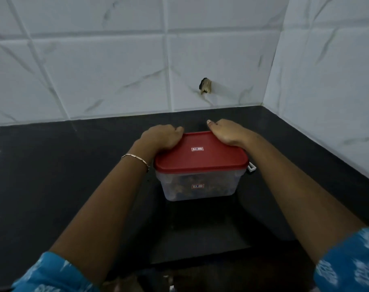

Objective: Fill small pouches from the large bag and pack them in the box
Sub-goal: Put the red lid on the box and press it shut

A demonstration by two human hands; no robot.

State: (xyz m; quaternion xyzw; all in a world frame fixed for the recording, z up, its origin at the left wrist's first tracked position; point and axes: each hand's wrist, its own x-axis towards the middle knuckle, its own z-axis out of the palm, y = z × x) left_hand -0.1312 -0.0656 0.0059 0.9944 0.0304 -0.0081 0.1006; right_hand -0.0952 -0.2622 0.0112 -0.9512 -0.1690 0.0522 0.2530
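Observation:
A clear plastic box with a red lid stands on the black counter. Dark brownish contents show through its wall, blurred. A small sticker sits on the lid and another on the front wall. My left hand grips the lid's far left corner, fingers curled over the edge. My right hand presses on the far right corner, fingers bent over the back rim. No pouches and no large bag are in view.
White marbled tiles rise behind the counter and on the right, forming a corner at back right. A chipped hole marks the back wall. A small white tab pokes out beside the box's right edge.

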